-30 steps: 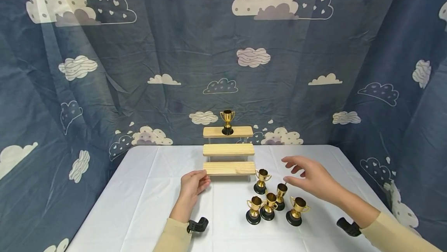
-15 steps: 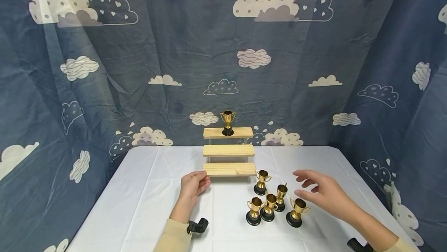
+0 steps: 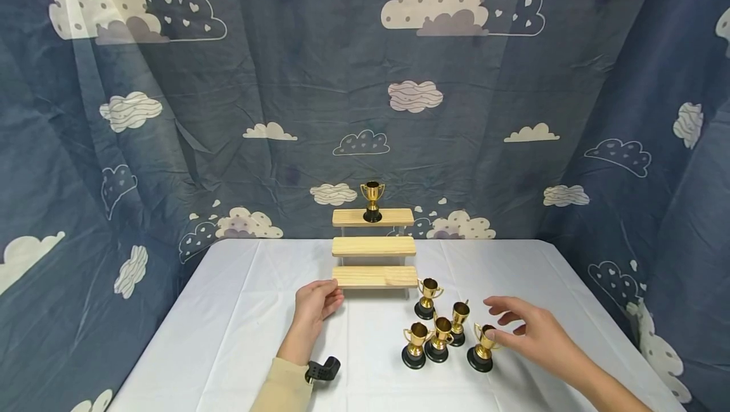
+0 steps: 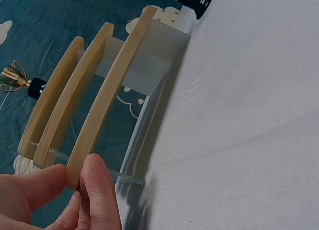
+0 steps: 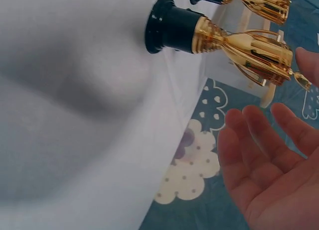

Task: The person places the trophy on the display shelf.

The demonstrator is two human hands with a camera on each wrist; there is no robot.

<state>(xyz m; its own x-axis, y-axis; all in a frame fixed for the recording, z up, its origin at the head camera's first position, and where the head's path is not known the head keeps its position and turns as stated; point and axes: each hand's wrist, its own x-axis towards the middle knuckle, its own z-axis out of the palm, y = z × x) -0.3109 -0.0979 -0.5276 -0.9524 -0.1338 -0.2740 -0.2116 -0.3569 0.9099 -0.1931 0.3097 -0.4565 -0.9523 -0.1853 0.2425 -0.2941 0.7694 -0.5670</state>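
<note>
Head view has the right hand (image 3: 527, 329) beside a gold trophy (image 3: 482, 350), thumb near its rim and fingers loosely spread with a gap before them; the right wrist view likewise shows the fingers apart from the bowl, though whether the thumb touches I cannot tell. That trophy stands upright on the white tablecloth (image 3: 228, 336), on the inner side of the right hand, with four other trophies (image 3: 441, 334) grouped between it and the left hand (image 3: 315, 304). The left hand pinches the near-left end of the lowest plank (image 3: 375, 277), thumb on one face and fingertip on the other; farther ahead, another trophy stands on the top plank (image 3: 393, 216). The gold trophy looks light and stiff, probably plated plastic, with a smooth, shiny skin that may slip under dry fingertips. The bowl just below its rim seems the surest hold, thumb opposite the fingers; the two thin handles look the weakest part and could snap or snag. The wide black base should keep it steady. The plank looks rigid, but its clear supports seem light, so a gentle pinch should do.
</note>
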